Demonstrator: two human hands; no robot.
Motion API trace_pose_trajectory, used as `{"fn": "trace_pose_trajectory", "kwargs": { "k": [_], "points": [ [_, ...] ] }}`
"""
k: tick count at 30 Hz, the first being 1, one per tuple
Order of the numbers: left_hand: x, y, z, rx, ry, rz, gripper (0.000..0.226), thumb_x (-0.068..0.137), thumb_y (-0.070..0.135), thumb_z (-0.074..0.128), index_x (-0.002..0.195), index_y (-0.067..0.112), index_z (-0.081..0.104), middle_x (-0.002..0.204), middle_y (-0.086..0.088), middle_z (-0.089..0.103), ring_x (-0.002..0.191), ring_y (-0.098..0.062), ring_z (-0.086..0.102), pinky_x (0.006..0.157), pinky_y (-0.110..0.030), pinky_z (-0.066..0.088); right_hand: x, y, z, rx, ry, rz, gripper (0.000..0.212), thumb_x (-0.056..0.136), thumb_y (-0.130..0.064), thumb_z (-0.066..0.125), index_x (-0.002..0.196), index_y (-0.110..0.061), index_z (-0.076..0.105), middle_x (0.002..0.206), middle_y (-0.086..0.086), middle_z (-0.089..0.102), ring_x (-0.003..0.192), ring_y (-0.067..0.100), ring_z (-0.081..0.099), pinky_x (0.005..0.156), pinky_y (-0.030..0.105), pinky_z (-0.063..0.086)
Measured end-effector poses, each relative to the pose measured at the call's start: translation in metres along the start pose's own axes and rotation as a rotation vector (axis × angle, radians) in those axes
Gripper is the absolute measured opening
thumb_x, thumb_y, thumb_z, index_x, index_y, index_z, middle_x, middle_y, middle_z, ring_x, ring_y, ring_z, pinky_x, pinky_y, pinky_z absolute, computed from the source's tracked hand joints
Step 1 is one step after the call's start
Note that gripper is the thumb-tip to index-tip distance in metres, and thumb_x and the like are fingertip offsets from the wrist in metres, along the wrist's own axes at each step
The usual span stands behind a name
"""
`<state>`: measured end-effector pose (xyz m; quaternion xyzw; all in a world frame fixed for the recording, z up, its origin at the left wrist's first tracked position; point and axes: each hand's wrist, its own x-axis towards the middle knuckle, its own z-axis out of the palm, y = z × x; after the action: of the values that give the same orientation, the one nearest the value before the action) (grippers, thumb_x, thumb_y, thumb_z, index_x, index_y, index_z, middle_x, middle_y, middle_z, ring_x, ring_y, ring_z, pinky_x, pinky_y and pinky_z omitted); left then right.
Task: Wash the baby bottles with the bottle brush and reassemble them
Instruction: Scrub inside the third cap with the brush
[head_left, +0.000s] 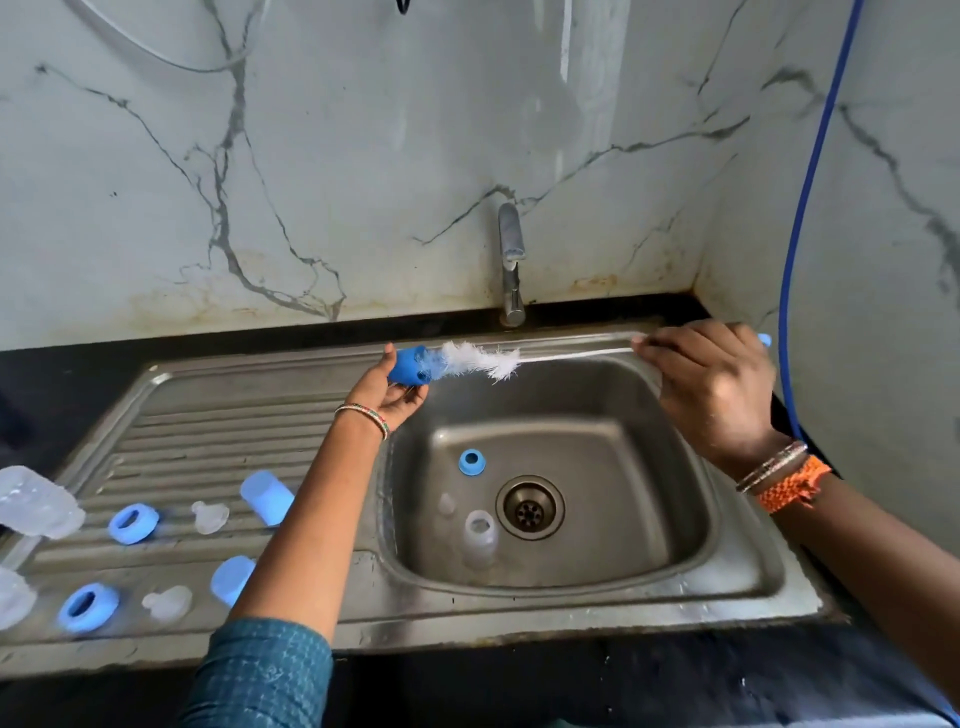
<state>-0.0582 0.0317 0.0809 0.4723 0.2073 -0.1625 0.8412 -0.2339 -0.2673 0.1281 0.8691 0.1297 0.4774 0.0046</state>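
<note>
My left hand (397, 392) grips a blue bottle cap (410, 365) above the sink's far left corner. My right hand (711, 387) holds the thin handle of the bottle brush (480, 360), whose white bristles poke into the cap's mouth. In the sink basin (649, 467) lie a blue collar ring (471, 462), a clear small bottle (480, 535) and a clear nipple (445, 503). On the drainboard (218, 431) rest two blue rings (133, 523) (88, 607), two nipples (209, 516) (167, 603), two light-blue caps (266, 497) (232, 579) and clear bottles (36, 503) at the left edge.
A steel tap (511, 262) stands behind the basin against the marble wall, with no water visible. The drain (530, 508) sits mid-basin. A blue hose (810, 208) hangs down the right wall. Black counter (571, 686) surrounds the sink.
</note>
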Motion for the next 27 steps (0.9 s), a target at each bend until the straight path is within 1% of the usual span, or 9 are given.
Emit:
{"fn": "trace_pose_trajectory", "kwargs": {
  "k": [3,5,8,11,15,21,23,25,27],
  "points": [
    [0.003,0.004,-0.009,0.011,-0.05,0.021,0.024,0.093,0.029,0.056,0.096,0.005,0.05,0.094,-0.013,0.06,0.086,-0.024,0.058,0.079,-0.034,0.049,0.009,-0.005,-0.01,0.017,-0.164,0.044,0.027,0.07,-0.002,0.078,0.094,-0.013,0.076,0.084,0.006,0.072,0.075,0.028,0.062,0.06,0.033,0.045],
    [0.004,0.008,-0.017,0.02,-0.108,0.028,0.025,0.095,0.028,0.051,0.103,0.005,0.051,0.097,-0.013,0.061,0.097,-0.025,0.058,0.083,-0.035,0.046,0.017,-0.008,-0.014,0.235,-0.542,0.36,0.012,0.082,-0.01,0.07,0.087,-0.019,0.077,0.068,-0.001,0.071,0.064,0.016,0.065,0.058,0.027,0.048],
    [0.008,0.009,-0.031,-0.037,-0.157,0.015,0.023,0.092,0.025,0.051,0.102,0.005,0.053,0.104,-0.014,0.061,0.117,-0.028,0.05,0.096,-0.04,0.04,0.017,-0.008,-0.014,0.679,-0.945,0.732,0.027,0.096,-0.015,0.053,0.076,-0.015,0.073,0.042,-0.007,0.05,0.039,0.005,0.043,0.043,0.016,0.035],
    [0.006,0.006,-0.036,-0.095,-0.161,0.028,0.02,0.095,0.024,0.048,0.1,0.005,0.053,0.104,-0.015,0.061,0.126,-0.03,0.047,0.101,-0.042,0.038,0.016,-0.01,-0.011,0.767,-0.928,0.789,0.024,0.096,-0.017,0.054,0.081,-0.01,0.071,0.048,-0.005,0.052,0.043,0.008,0.042,0.043,0.016,0.033],
    [0.003,0.006,-0.032,-0.09,-0.087,0.025,0.017,0.097,0.02,0.048,0.101,0.004,0.051,0.117,-0.017,0.056,0.125,-0.033,0.047,0.103,-0.046,0.037,0.013,-0.016,-0.007,0.549,-0.864,0.661,0.008,0.085,-0.026,0.069,0.091,-0.02,0.067,0.078,-0.007,0.067,0.076,0.014,0.064,0.072,0.029,0.051],
    [0.003,0.01,-0.023,-0.09,-0.017,0.026,0.016,0.096,0.019,0.051,0.093,0.003,0.05,0.1,-0.017,0.056,0.092,-0.031,0.059,0.086,-0.047,0.049,0.003,-0.039,-0.009,0.06,-0.387,0.19,0.009,0.078,-0.012,0.072,0.084,-0.016,0.067,0.078,0.004,0.067,0.071,0.034,0.065,0.05,0.034,0.05],
    [0.0,0.01,-0.022,-0.119,-0.044,0.04,0.018,0.098,0.02,0.047,0.092,0.003,0.051,0.097,-0.018,0.056,0.089,-0.032,0.059,0.082,-0.048,0.051,0.006,-0.041,-0.009,0.173,-0.607,0.427,0.009,0.087,-0.022,0.063,0.082,-0.02,0.07,0.072,0.003,0.067,0.069,0.027,0.066,0.054,0.028,0.047],
    [0.0,0.009,-0.021,-0.137,-0.046,0.063,0.016,0.098,0.017,0.047,0.087,0.007,0.052,0.094,-0.016,0.056,0.086,-0.029,0.057,0.096,-0.047,0.044,0.004,-0.044,-0.007,0.605,-1.05,0.797,0.028,0.095,-0.023,0.053,0.075,-0.016,0.071,0.054,-0.001,0.061,0.045,0.012,0.054,0.044,0.021,0.038],
    [0.002,0.008,-0.025,-0.149,-0.041,0.072,0.013,0.097,0.016,0.049,0.087,0.008,0.053,0.094,-0.015,0.056,0.088,-0.028,0.057,0.104,-0.047,0.039,-0.002,-0.047,-0.006,0.875,-1.189,0.972,0.035,0.098,-0.019,0.049,0.07,-0.014,0.069,0.046,-0.004,0.053,0.035,0.006,0.039,0.038,0.019,0.03]
  ]
}}
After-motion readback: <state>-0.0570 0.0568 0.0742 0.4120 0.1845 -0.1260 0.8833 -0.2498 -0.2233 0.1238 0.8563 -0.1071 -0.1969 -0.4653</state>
